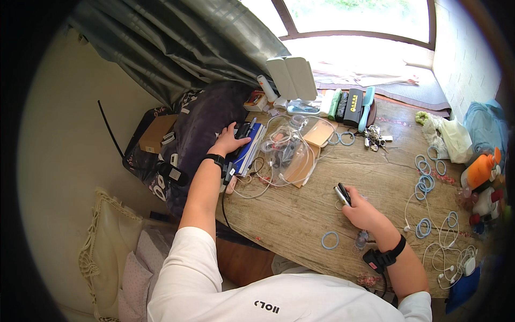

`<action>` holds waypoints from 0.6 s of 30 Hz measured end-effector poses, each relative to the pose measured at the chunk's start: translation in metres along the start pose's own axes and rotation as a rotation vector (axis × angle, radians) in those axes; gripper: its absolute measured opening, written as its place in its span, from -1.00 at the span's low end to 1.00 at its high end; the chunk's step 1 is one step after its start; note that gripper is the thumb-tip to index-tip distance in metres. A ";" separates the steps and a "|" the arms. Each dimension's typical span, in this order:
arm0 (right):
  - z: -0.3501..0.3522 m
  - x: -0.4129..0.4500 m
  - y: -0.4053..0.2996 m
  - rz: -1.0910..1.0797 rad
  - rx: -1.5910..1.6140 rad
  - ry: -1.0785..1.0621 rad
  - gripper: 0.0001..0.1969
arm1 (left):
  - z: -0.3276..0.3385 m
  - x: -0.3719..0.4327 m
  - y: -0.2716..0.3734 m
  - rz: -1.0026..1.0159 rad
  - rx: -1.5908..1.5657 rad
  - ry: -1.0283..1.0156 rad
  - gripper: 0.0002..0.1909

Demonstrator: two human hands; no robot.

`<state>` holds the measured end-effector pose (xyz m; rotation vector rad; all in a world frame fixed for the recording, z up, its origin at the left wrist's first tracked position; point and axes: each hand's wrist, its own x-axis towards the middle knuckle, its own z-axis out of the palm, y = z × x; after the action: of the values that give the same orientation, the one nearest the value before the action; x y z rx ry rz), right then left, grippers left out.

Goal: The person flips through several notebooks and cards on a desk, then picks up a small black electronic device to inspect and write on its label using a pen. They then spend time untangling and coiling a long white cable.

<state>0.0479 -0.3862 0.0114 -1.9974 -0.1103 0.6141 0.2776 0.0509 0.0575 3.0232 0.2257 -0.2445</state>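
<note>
My left hand (230,141) lies with its fingers spread on black items (242,131) atop a small stack of books with a blue cover (246,160). A pen (253,124) rests on the same stack. In my right hand (364,211), over the table's middle, is a small bundle of pens (342,194), one silver and at least one black. Between my hands sits a clear plastic bag (285,151) with cables in and around it, beside tan envelopes or cards (320,135).
Blue hair ties (425,184) and white earphones (450,269) lie at right on the wooden table (374,173). Keys (375,138), a blue comb (366,108) and a black case (353,107) are at the back. An orange bottle (478,171) stands at the right edge. A cable runs from my left wristband (216,160).
</note>
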 end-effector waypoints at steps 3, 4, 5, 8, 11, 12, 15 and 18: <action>0.001 0.001 0.005 -0.025 -0.013 0.014 -0.38 | 0.000 0.007 0.002 0.081 -0.017 0.026 0.10; 0.002 0.001 0.006 -0.039 -0.007 0.017 -0.38 | 0.002 0.010 0.000 0.067 0.004 0.030 0.11; 0.003 0.002 0.007 -0.052 0.000 0.021 -0.38 | 0.003 0.013 -0.002 0.052 0.025 0.033 0.11; -0.006 -0.005 -0.013 0.099 0.067 -0.063 -0.37 | 0.008 0.016 0.003 0.024 0.048 -0.011 0.13; -0.002 -0.003 -0.008 0.046 0.073 -0.038 -0.37 | 0.009 0.021 -0.009 0.031 0.091 -0.022 0.17; -0.001 -0.002 -0.003 0.049 0.074 -0.034 -0.37 | 0.008 0.022 -0.006 0.036 0.090 -0.023 0.17; 0.002 0.004 0.012 -0.042 0.017 0.027 -0.39 | 0.004 0.023 -0.010 0.054 0.056 -0.074 0.12; 0.004 0.004 0.009 -0.068 0.020 0.035 -0.39 | 0.006 0.021 -0.024 0.125 -0.412 0.126 -0.25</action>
<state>0.0482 -0.3861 0.0004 -1.9756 -0.1497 0.5342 0.2934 0.0765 0.0459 2.6310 0.0818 0.0049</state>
